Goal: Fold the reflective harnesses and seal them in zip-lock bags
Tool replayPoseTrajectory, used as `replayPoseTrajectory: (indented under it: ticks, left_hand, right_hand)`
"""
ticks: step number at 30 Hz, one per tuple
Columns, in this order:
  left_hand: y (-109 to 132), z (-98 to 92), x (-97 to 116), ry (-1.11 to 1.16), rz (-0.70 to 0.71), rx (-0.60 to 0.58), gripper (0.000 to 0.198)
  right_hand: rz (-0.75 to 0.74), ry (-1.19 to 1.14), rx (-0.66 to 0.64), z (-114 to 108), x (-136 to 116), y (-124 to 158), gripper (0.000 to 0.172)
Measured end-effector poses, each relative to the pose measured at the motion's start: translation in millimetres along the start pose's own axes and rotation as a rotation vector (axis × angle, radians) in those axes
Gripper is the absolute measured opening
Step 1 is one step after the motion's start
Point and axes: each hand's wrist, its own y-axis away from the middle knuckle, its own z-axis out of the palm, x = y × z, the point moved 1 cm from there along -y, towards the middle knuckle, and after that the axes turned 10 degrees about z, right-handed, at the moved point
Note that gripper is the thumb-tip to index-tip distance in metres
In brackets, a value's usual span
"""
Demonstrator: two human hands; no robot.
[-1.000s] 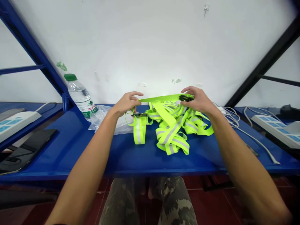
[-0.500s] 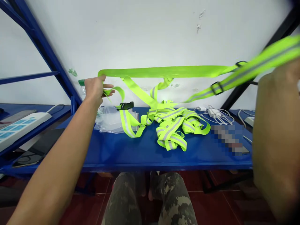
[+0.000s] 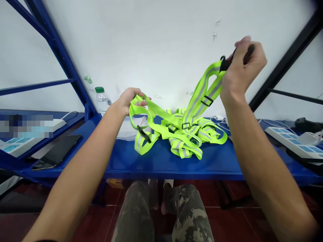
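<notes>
A neon-yellow reflective safety vest made of straps (image 3: 199, 102), with grey reflective stripes, stretches between my two hands. My left hand (image 3: 132, 99) is closed on a strap at the left, from which a loop hangs with a black buckle (image 3: 143, 133) below. Higher at the right, my right hand (image 3: 244, 64) grips the black end fitting of the striped straps, partly hidden by the fingers. A black slider (image 3: 207, 101) sits on the straps below it. Under them, a tangled heap of the same strapping (image 3: 185, 148) lies on the blue shelf (image 3: 161, 166).
Clear plastic bags (image 3: 126, 129) lie behind my left hand, beside a bottle with a green cap (image 3: 103, 101). A dark phone (image 3: 58, 151) rests at the left. Power strips stand on both sides, one (image 3: 297, 141) at the right. Blue posts (image 3: 60, 57) rise at the left.
My right hand has come inward from the far right, and the taut band between my hands has slackened and dropped. My left hand has shifted right and slightly lower in view.
</notes>
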Motion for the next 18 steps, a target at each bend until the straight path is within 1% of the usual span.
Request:
replayPoseTrajectory:
  ticks: [1, 2, 4, 6, 7, 9, 10, 11, 12, 13, 14, 15, 16, 17, 18]
  left_hand:
    - [-0.4, -0.4, -3.8, -0.019, -0.024, -0.008, 0.043]
    - [-1.2, -1.5, -8.5, -0.069, -0.047, -0.002, 0.042]
    - [-2.8, -5.2, -19.7, -0.269, -0.067, 0.022, 0.043]
    - [-3.0, -7.9, -31.2, -0.639, -0.09, 0.006, 0.044]
    - [-2.2, -7.5, -36.5, -0.869, -0.105, -0.023, 0.045]
    - [0.6, -0.8, -46.1, -1.307, -0.11, -0.102, 0.051]
    - [1.9, 5.7, -50.8, -1.478, -0.078, -0.143, 0.058]
    - [2.8, 14.1, -56.0, -1.602, -0.017, -0.196, 0.069]
    - [2.8, 23.6, -62.2, -1.68, 0.063, -0.264, 0.083]
    - [2.0, 33.1, -69.4, -1.714, 0.143, -0.357, 0.098]
    - [0.2, 41.5, -77.9, -1.704, 0.184, -0.472, 0.108]
    - [-2.7, 47.6, -87.1, -1.677, 0.175, -0.573, 0.112]
    - [-6.4, 51.0, -96.3, -1.644, 0.137, -0.649, 0.112]
    - [-10.7, 51.5, -104.4, -1.613, 0.099, -0.686, 0.108]
    - [-15.3, 49.4, -110.7, -1.589, 0.085, -0.685, 0.101]
  right_hand:
    - [-0.031, -0.037, 0.03, 4.6, -8.0, 4.7, 0.042]
    - [-0.05, -0.051, 0.009, 8.7, -14.1, 10.5, 0.041]
    - [-0.041, -0.015, -0.149, 14.7, -19.5, 25.5, 0.038]
    - [0.018, 0.061, -0.288, 16.8, -15.1, 41.7, 0.038]
    - [0.059, 0.089, -0.321, 16.7, -10.0, 48.7, 0.04]
    - [0.138, 0.104, -0.346, 16.0, 2.1, 58.8, 0.044]
    - [0.17, 0.095, -0.355, 16.1, 7.5, 62.1, 0.046]
    - [0.197, 0.08, -0.367, 16.7, 11.7, 64.3, 0.048]
    - [0.219, 0.065, -0.379, 17.5, 14.1, 65.8, 0.05]
    - [0.234, 0.05, -0.385, 18.3, 14.6, 66.6, 0.051]
    - [0.247, 0.036, -0.387, 18.7, 13.4, 66.9, 0.052]
    - [0.258, 0.021, -0.384, 18.4, 10.8, 66.6, 0.053]
    - [0.268, 0.003, -0.378, 17.1, 7.2, 65.6, 0.053]
    - [0.276, -0.02, -0.363, 14.4, 3.4, 63.6, 0.054]
    - [0.281, -0.049, -0.335, 10.4, -0.2, 60.3, 0.054]
